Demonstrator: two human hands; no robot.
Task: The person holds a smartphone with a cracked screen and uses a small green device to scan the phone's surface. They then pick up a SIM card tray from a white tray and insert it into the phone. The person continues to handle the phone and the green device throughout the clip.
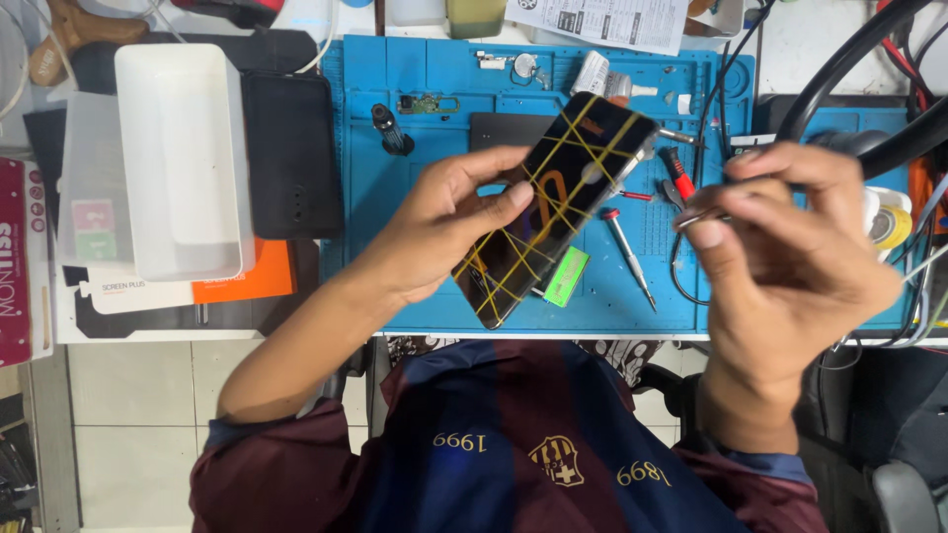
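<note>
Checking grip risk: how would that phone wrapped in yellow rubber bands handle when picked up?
The phone looks stiff and flat, held by the left hand at one edge. Its glossy face seems slippery, though the rubber bands likely add grip. Probably fragile.

One head-worn camera looks steeply down, close over the blue work mat (434, 197)

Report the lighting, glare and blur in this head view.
Head view: even, bright light with soft shadows; the phone in the left hand shows only faint sheen on its dark glass; the right hand, close to the lens, is slightly soft; the blue mat is sharp; edges curve a little from the wide lens.
</note>
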